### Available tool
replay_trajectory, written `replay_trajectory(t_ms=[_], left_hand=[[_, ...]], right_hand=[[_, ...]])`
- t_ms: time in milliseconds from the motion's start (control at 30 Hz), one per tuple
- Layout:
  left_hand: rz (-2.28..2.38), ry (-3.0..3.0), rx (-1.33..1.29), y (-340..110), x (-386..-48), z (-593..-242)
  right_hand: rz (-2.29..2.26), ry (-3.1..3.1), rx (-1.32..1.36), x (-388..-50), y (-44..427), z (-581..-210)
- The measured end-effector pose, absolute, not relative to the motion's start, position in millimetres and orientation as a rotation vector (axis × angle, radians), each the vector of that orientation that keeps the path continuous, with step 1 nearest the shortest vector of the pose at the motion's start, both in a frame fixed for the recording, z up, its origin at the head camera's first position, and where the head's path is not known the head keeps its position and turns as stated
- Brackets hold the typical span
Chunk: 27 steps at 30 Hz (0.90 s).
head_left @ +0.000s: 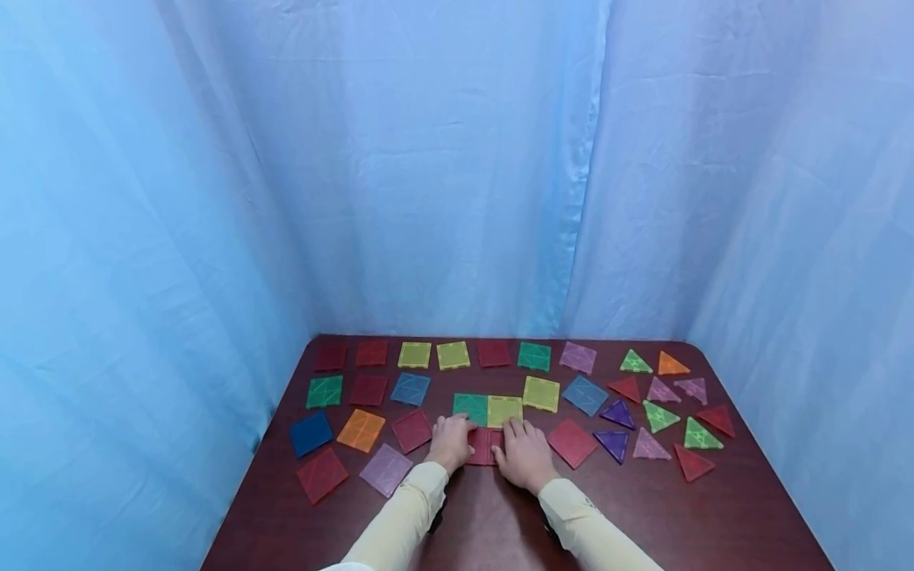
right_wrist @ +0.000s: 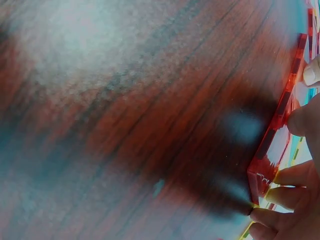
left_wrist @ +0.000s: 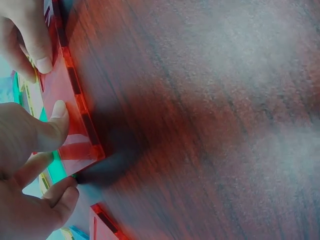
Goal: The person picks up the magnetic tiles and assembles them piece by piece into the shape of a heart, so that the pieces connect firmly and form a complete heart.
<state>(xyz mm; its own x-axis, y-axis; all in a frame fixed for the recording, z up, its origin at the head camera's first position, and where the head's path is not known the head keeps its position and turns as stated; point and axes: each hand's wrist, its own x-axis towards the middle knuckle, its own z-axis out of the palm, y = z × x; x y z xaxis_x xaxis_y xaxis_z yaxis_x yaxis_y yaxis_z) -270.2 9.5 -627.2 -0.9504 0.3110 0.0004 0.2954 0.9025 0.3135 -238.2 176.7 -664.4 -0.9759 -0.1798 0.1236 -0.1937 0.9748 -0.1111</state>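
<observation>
Two flat, see-through red square tiles lie side by side near the middle of the table. My left hand [head_left: 451, 442] holds the left red square tile [head_left: 479, 448], its thumb on top and bent fingers at the side edge, as the left wrist view shows. Over the right red square tile [head_left: 496, 438] my right hand [head_left: 527, 454] grips with the thumb on its face and fingers by the outer edge; the hand hides much of it. Just beyond them a green square tile [head_left: 470, 407] and a yellow square tile [head_left: 505, 410] lie edge to edge, near my fingertips.
Loose square tiles in several colours, such as an orange one [head_left: 360, 430], spread to the left and along the back. A red square [head_left: 572, 442] lies right of my right hand. Triangle tiles [head_left: 650, 446] cluster at the right. Blue curtains [head_left: 443, 174] surround the dark table [head_left: 286, 523].
</observation>
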Motion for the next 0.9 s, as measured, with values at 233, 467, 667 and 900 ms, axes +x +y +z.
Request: replay_trajectory(t_ms=[233, 467, 667, 900], left_hand=[[0.525, 3.011, 0.469, 8.1, -269.4, -627.6], [0.568, 3.014, 0.51, 4.4, -269.7, -630.9], [0.587, 3.015, 0.517, 3.4, -269.1, -632.0], [0.48, 2.97, 0.546, 0.7, -265.2, -623.4]], right_hand=[[0.24, -3.006, 0.288, -237.4, 176.7, -664.8], [0.34, -3.031, 0.3, -237.2, 178.6, -664.0], [0.378, -3.067, 0.319, -237.8, 179.9, -663.5], [0.376, -3.057, 0.324, -237.4, 180.0, -663.7]])
